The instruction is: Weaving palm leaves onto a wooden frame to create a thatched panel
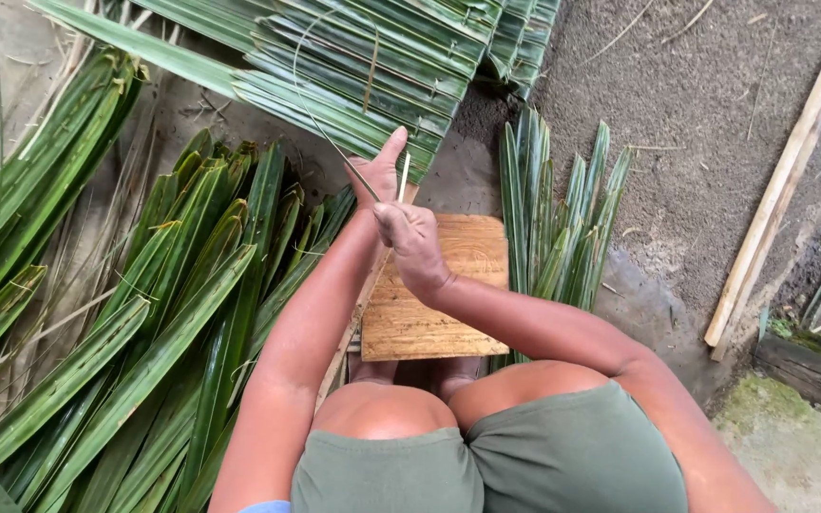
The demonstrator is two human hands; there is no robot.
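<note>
So the person is squatting over a small wooden board (434,304) on the dirt floor (677,104), both hands up in front of the knees. The left hand (379,171) has its grip closed around a thin green leaf strip (320,128), thumb sticking straight up; that strip curls up and loops back over the woven leaf panel (363,66) lying ahead. The right hand (409,242) is a closed fist, and a pale thin sliver (403,179) pokes up just above it. I honestly can't tell if it's a stick or a small blade, the fingers hide the bottom of it.

My take on doing this bit well: keep the 2 hands close together like they are now, so the strip stays taut between them and doesn't kink. Pull along the length of the strip, not sideways, or it'll likely tear.

Loose fronds (173,313) are piled to the left, a smaller bunch of leaves (563,209) sits touching the board's right edge, and a pale pole (791,171) lies well off to the right.
</note>
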